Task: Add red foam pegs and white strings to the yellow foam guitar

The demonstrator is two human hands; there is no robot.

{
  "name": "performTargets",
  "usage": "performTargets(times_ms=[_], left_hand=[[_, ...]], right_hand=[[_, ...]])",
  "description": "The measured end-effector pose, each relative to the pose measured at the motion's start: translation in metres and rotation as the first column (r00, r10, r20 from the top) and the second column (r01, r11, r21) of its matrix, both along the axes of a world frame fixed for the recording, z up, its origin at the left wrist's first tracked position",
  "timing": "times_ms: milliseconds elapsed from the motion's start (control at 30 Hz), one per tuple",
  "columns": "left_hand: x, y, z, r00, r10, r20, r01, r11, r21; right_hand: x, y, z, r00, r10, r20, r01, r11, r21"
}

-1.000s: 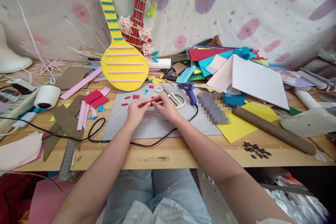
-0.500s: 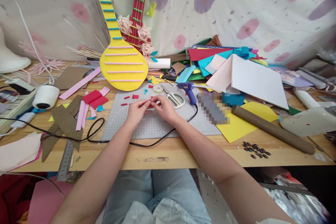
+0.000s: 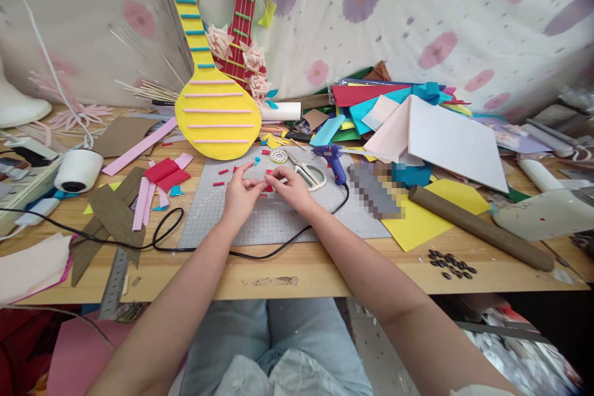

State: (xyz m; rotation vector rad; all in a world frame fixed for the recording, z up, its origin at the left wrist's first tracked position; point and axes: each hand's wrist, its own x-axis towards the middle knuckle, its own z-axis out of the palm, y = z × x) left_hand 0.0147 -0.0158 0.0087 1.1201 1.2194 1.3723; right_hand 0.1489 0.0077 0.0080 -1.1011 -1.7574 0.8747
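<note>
Over the grey cutting mat (image 3: pixel 204 223) my two hands meet at their fingertips. A small red paper piece (image 3: pixel 269 188) shows between them, mostly covered by the fingers. My right hand (image 3: pixel 293 190) pinches it. My left hand (image 3: pixel 242 199) has its thumb and fingers closed at the piece, while its index finger is lifted. Beyond my left hand lie several small red rolls (image 3: pixel 218 184) and a blue scrap (image 3: pixel 257 161). White-handled scissors (image 3: pixel 312 176) rest just past my right hand, near a round tape reel (image 3: pixel 279 156).
A blue glue gun (image 3: pixel 335 164) stands right of the scissors, its black cord (image 3: pixel 278 252) crossing the mat's front. A yellow paper lute (image 3: pixel 218 117) leans at the back. Rightward are a brown roll (image 3: pixel 482 229), yellow sheet (image 3: pixel 417 229) and black beads (image 3: pixel 452 264).
My left index finger has lifted and spread away from the thumb. My right fingers stay at the red piece, and both arms are nearly where they were.
</note>
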Motion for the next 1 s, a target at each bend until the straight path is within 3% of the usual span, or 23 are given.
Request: performTargets(times_ms=[267, 500, 633, 1000], left_hand=[[0.001, 0.000, -0.003, 0.998, -0.020, -0.059, 0.021, 1.000, 0.010], [0.000, -0.004, 0.004, 0.993, -0.101, 0.064, 0.103, 0.994, -0.025], [0.000, -0.004, 0.006, 0.994, -0.079, 0.081, 0.083, 0.995, -0.047], [-0.004, -0.001, -0.002, 0.990, -0.037, -0.139, 0.039, 0.999, 0.011]], right_hand=[[-0.002, -0.001, 0.003, 0.989, -0.087, 0.121, 0.078, 0.994, 0.073], [0.001, 0.000, 0.002, 0.996, -0.056, 0.065, 0.054, 0.998, 0.037], [0.001, 0.002, 0.000, 0.998, -0.038, 0.060, 0.037, 0.999, 0.020], [0.003, 0.004, -0.007, 0.998, 0.057, 0.014, -0.055, 0.992, -0.110]])
